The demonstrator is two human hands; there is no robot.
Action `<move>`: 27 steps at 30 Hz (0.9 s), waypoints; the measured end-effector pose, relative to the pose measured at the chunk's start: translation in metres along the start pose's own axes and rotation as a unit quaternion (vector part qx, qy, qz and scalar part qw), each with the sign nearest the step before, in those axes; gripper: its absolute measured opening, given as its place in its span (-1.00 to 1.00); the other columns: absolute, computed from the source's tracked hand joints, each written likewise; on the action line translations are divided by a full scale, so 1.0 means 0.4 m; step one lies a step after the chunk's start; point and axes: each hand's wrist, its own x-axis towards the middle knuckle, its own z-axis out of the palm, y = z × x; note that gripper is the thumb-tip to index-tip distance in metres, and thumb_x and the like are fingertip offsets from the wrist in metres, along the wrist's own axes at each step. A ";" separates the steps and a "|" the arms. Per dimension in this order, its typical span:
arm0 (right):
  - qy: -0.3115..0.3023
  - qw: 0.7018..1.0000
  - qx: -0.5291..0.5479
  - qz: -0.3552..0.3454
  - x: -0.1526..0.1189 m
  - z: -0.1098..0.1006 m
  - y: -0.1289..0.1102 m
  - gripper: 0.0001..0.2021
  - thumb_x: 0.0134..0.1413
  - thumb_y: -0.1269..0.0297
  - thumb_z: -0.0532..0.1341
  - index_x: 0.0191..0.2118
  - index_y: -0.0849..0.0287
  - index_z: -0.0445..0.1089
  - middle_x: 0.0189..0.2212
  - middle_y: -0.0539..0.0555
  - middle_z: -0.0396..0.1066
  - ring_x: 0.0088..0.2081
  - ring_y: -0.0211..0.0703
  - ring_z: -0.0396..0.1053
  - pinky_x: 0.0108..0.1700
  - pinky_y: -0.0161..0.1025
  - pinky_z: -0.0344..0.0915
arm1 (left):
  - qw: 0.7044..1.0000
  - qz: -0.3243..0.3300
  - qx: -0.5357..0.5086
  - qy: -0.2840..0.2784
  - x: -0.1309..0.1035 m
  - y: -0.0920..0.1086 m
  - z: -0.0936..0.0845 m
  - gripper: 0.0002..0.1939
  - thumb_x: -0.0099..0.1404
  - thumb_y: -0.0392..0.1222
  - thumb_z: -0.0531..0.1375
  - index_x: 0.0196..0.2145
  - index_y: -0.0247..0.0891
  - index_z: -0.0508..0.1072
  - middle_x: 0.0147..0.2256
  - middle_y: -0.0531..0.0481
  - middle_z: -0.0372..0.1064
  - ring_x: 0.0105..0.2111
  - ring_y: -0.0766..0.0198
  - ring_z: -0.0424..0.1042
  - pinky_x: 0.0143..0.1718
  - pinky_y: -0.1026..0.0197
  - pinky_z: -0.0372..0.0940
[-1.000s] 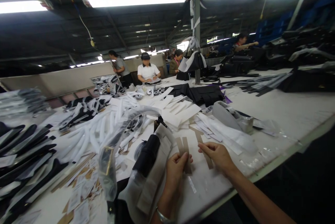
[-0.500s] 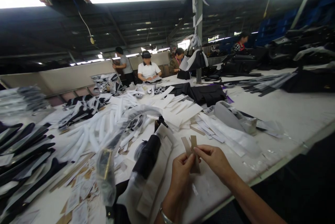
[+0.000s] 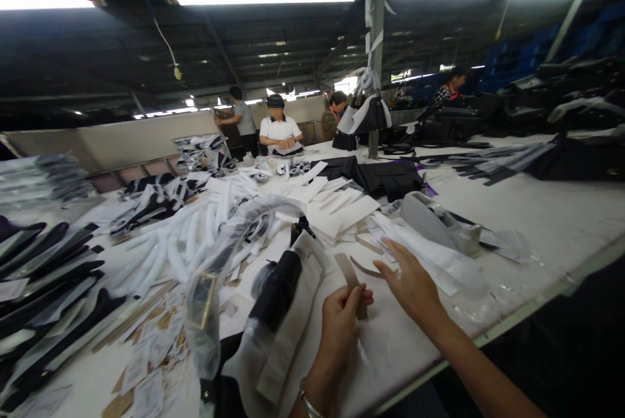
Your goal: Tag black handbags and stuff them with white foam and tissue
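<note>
The right hand [image 3: 413, 284] has let go, its grip apart; only the left hand [image 3: 340, 314] now pinches a brown strip [image 3: 346, 268].

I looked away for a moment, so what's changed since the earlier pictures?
The right hand has moved away from the left hand, forward and to the right, its fingers now parted. A curved strip now shows beside it; whether they touch is unclear. The left hand still pinches a brown strip; earlier two strips met there. The black bundle and white sheets stayed put.
</note>
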 end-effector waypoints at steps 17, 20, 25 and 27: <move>-0.172 0.950 0.204 0.161 -0.008 0.009 -0.034 -0.60 -0.04 -0.07 0.32 -0.25 0.19 0.59 -0.32 0.13 0.61 -0.26 0.03 0.54 -0.17 -0.13 0.44 | 0.997 0.037 0.060 -0.001 0.000 -0.005 -0.007 -0.45 0.13 0.29 0.30 -0.41 -0.37 0.60 -0.46 -0.09 0.50 -0.44 0.23 0.39 -0.43 0.27 0.18; -0.172 0.955 0.183 0.158 0.005 -0.013 -0.023 -0.52 -0.02 -0.04 0.30 -0.06 0.20 0.55 -0.31 0.13 0.62 -0.24 0.04 0.56 -0.13 -0.10 0.45 | 0.998 0.020 0.056 0.016 0.004 -0.009 -0.013 -0.47 0.10 0.26 0.34 -0.38 -0.37 0.61 -0.43 -0.15 0.54 -0.40 0.16 0.47 -0.37 0.24 0.26; -0.149 0.974 0.091 0.142 0.031 -0.038 0.010 -0.62 -0.01 -0.03 0.29 -0.22 0.17 0.58 -0.34 0.16 0.61 -0.24 0.16 0.56 -0.18 -0.04 0.46 | 0.998 0.010 0.050 0.043 0.002 -0.002 -0.008 -0.49 0.00 0.23 0.41 -0.49 -0.37 0.58 -0.46 -0.18 0.54 -0.47 0.19 0.47 -0.42 0.25 0.26; -0.100 0.987 0.056 0.116 0.035 -0.037 0.017 -0.60 -0.04 -0.02 0.31 -0.15 0.14 0.57 -0.18 0.19 0.59 -0.06 0.25 0.50 -0.01 0.05 0.40 | 0.997 0.015 0.051 0.054 0.001 0.007 -0.001 -0.51 -0.03 0.20 0.43 -0.53 -0.36 0.56 -0.51 -0.15 0.52 -0.51 0.22 0.44 -0.46 0.26 0.23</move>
